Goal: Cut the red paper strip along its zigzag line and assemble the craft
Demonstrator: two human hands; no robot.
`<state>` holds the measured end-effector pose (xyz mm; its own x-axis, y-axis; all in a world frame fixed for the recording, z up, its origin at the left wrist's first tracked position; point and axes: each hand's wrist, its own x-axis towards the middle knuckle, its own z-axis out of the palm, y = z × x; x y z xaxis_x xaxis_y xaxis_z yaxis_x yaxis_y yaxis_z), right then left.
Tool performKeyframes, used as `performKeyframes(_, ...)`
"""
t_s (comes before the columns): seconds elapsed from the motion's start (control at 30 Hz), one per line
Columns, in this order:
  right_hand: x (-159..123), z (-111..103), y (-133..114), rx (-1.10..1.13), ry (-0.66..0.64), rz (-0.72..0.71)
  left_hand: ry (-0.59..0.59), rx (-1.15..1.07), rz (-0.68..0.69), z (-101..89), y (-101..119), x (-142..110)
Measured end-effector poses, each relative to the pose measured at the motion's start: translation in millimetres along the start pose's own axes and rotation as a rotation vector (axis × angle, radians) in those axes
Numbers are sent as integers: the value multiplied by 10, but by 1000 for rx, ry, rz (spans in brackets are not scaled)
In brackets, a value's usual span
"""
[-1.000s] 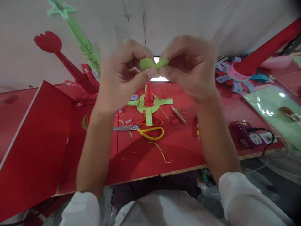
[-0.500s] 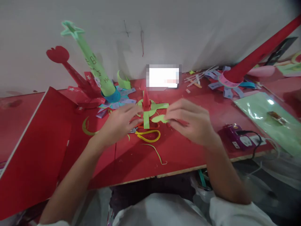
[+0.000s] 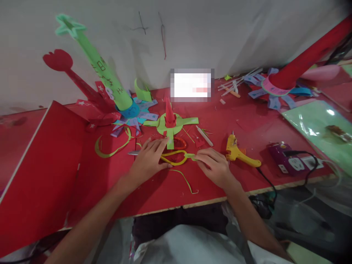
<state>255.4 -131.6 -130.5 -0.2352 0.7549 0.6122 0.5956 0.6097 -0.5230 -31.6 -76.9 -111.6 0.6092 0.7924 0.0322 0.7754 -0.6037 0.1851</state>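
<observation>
In the head view, my right hand (image 3: 213,167) pinches a small light-green paper piece (image 3: 189,157) above the scissors' handle. My left hand (image 3: 150,158) lies over the middle of the scissors (image 3: 180,163), fingers stretched out and thumb apart. The scissors have one yellow and one orange handle loop; my left hand covers their pivot. Just beyond my hands stands a red paper cone (image 3: 169,116) on a green paper disc (image 3: 162,127) with strip arms. One of its strips overlaps the scissors' orange loop.
A yellow glue gun (image 3: 238,153) lies right of my right hand, by a purple power adapter (image 3: 286,157). A glue stick (image 3: 205,136) and green paper scraps (image 3: 110,152) are scattered around. Tall paper towers stand left (image 3: 103,73) and right (image 3: 302,64). A red board (image 3: 38,176) leans at left.
Both hands have come down and nearer to the table's front edge. My left hand has moved onto the scissors. The right still holds the green piece, and the glue gun is now uncovered.
</observation>
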Motion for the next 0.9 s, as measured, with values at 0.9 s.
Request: performKeyframes(0.9, -18, -39, 92, -126, 103, -51, -225, 530, 284, -364, 447, 379)
